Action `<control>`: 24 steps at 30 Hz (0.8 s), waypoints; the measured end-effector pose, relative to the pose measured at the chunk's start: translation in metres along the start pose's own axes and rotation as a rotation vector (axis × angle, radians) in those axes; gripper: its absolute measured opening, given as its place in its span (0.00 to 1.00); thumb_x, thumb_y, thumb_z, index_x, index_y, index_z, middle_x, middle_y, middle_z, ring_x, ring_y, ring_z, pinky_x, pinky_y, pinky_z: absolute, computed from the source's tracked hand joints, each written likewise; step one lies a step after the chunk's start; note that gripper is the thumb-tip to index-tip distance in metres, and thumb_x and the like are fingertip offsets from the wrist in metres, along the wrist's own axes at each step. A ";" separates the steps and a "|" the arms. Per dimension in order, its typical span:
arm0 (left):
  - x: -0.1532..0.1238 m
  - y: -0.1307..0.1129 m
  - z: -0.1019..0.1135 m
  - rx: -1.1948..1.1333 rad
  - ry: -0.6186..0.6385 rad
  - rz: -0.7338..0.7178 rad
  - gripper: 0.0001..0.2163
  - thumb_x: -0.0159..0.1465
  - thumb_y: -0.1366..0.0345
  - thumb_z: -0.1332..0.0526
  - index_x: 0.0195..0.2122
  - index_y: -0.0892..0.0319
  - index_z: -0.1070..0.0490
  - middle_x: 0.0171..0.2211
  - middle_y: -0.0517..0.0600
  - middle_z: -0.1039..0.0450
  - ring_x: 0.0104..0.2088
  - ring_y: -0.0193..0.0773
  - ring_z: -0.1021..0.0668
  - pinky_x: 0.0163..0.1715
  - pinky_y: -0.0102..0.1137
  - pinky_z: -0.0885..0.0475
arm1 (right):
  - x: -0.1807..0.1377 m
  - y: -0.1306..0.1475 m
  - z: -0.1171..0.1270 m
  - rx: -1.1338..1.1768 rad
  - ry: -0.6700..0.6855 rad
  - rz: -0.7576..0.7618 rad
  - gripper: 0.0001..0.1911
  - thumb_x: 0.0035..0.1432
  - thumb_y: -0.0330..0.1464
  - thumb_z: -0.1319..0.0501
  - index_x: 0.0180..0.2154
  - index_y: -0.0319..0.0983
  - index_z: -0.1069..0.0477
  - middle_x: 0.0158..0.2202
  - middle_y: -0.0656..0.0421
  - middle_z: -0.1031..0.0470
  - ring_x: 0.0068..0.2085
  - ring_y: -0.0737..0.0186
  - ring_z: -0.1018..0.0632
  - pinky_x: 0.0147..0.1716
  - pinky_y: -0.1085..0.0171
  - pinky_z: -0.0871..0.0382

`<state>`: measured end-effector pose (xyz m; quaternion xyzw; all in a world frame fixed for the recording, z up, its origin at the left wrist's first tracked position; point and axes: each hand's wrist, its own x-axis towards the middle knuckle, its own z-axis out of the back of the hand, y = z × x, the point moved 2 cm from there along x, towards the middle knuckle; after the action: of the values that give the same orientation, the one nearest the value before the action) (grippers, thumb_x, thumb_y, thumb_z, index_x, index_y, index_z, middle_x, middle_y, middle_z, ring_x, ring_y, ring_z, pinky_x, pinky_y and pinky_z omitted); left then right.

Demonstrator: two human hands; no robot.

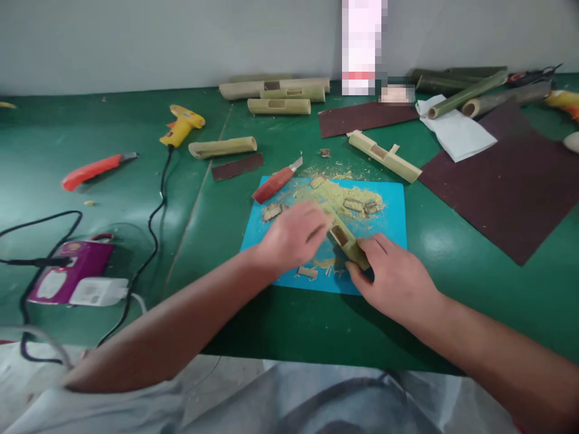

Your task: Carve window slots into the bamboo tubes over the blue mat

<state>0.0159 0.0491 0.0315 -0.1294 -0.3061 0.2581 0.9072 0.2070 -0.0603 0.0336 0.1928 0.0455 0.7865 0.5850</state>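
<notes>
A short bamboo tube (353, 246) with a rectangular opening cut in its side slants over the blue sheet (393, 223). My right hand (398, 271) grips its near end between thumb and fingers. Curled at its far end is my left hand (292, 238), slightly blurred, with a dark sliver showing among the fingers; what it holds is hidden. Pale shavings and dust (339, 194) cover much of the sheet, with several small bamboo chips among them. A red-handled knife (275, 184) lies across the sheet's far left edge, blade pointing away.
Several cut bamboo pieces (279, 107) lie at the back, another (384, 158) at right. Dark brown sandpaper sheets (502, 193) and white paper (459, 135) lie right. Left are a yellow glue gun (182, 125), its cord, an orange cutter (94, 170) and a purple power strip (90, 262).
</notes>
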 end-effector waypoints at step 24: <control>-0.003 0.000 0.000 0.034 -0.011 0.028 0.10 0.74 0.68 0.43 0.37 0.59 0.25 0.33 0.51 0.23 0.36 0.38 0.22 0.38 0.34 0.25 | 0.000 0.000 0.000 -0.011 -0.017 0.004 0.09 0.66 0.34 0.41 0.38 0.35 0.26 0.33 0.55 0.25 0.31 0.58 0.23 0.27 0.61 0.36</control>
<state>0.0138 0.0472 0.0297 -0.1167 -0.3047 0.2770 0.9038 0.2070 -0.0600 0.0334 0.1964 0.0357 0.7862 0.5849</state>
